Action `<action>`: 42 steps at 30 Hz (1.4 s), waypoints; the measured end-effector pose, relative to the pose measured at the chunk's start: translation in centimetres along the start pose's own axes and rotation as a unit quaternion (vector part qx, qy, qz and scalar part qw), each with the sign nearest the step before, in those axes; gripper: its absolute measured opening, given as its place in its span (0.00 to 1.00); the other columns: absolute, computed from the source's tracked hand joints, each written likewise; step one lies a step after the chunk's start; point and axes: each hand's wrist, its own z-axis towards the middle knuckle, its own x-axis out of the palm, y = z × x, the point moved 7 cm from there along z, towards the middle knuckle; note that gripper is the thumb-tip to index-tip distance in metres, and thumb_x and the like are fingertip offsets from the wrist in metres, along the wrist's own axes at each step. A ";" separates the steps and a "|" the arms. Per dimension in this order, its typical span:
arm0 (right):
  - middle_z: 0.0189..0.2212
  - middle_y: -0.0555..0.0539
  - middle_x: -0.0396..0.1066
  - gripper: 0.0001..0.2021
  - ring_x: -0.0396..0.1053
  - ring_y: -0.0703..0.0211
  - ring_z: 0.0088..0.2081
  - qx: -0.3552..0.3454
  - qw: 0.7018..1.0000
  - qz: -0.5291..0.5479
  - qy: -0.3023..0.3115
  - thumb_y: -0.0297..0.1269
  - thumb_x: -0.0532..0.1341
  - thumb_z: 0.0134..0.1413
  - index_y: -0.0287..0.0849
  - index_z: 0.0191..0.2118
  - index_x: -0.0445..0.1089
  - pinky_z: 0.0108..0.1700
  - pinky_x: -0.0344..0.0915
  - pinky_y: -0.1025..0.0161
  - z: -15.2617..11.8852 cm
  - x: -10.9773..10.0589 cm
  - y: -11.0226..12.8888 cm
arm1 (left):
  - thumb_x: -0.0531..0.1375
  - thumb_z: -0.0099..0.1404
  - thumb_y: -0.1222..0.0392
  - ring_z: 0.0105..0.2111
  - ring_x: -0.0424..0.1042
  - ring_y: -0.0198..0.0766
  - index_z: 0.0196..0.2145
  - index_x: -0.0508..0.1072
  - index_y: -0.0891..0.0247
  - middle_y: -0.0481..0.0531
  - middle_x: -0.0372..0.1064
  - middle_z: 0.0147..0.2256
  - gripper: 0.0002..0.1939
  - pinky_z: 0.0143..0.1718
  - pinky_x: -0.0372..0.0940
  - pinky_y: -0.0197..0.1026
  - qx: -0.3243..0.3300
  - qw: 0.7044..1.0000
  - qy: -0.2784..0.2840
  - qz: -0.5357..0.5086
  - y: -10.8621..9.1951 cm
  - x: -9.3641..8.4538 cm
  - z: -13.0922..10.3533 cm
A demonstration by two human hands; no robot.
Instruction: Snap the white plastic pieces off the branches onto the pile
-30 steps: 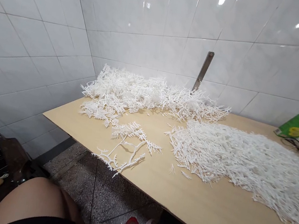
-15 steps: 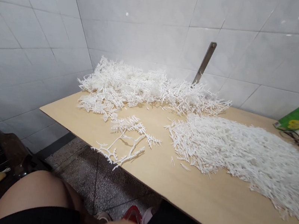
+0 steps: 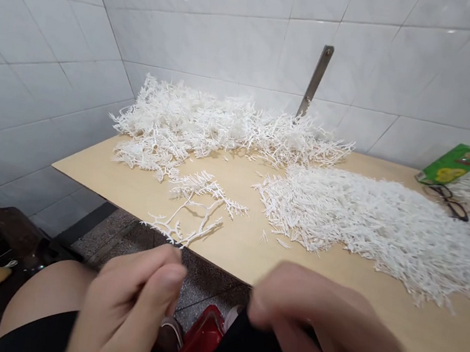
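My left hand (image 3: 132,302) is closed, thumb pressed on curled fingers, over my lap by the table's front edge; anything inside it is hidden. To its right, my right hand (image 3: 327,327) is smeared by motion, its fingertips bent down and hidden, so I cannot tell what it holds. The two hands are apart. Just beyond the left one, a bare white branching piece (image 3: 175,229) lies at the table edge. A large heap of white branched pieces (image 3: 216,125) lies at the back, and a wide pile of short white pieces (image 3: 369,227) spreads to the right.
The light wood table (image 3: 223,251) stands against a tiled wall. A metal bar (image 3: 315,81) rises behind the heap. At the right are a green packet (image 3: 455,166) and dark-framed glasses (image 3: 449,201). A red object (image 3: 199,343) is on the floor between my legs.
Both hands have come into view from below. The view has shifted slightly, and more of the red object shows. The pieces on the table look unchanged.
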 end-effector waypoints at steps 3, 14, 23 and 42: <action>0.42 0.46 0.75 0.13 0.73 0.59 0.43 0.038 0.996 -0.043 0.073 0.27 0.53 0.63 0.44 0.48 0.70 0.47 0.70 0.62 1.7 2.2 -4.9 | 0.53 0.69 0.47 0.16 0.59 0.32 0.16 0.60 0.61 0.45 0.57 0.14 0.26 0.20 0.55 0.35 -0.035 0.996 0.076 -0.030 0.4 3.2 2.0; 0.57 0.39 0.68 0.20 0.65 0.49 0.59 0.226 0.969 -0.077 -0.064 0.30 0.53 0.58 0.40 0.56 0.68 0.64 0.59 0.47 2.2 -0.8 -17.0 | 0.50 0.69 0.63 0.54 0.70 0.46 0.47 0.72 0.62 0.58 0.72 0.51 0.14 0.57 0.63 0.50 0.002 0.990 0.100 0.096 4.3 9.1 4.3; 0.48 0.38 0.71 0.14 0.66 0.45 0.52 0.132 0.961 -0.237 0.061 0.34 0.64 0.57 0.37 0.48 0.74 0.55 0.63 0.50 8.7 4.6 -16.3 | 0.48 0.71 0.57 0.62 0.63 0.48 0.52 0.74 0.64 0.59 0.67 0.59 0.20 0.62 0.60 0.53 -0.004 0.979 0.084 0.187 6.4 8.2 3.1; 0.36 0.46 0.74 0.10 0.70 0.56 0.40 0.074 0.996 0.045 0.002 0.34 0.55 0.62 0.41 0.37 0.74 0.44 0.64 0.60 8.3 4.2 -16.4 | 0.63 0.60 0.47 0.44 0.73 0.47 0.37 0.77 0.65 0.58 0.76 0.42 0.17 0.50 0.64 0.47 -0.102 0.974 0.120 -0.160 9.0 6.2 11.7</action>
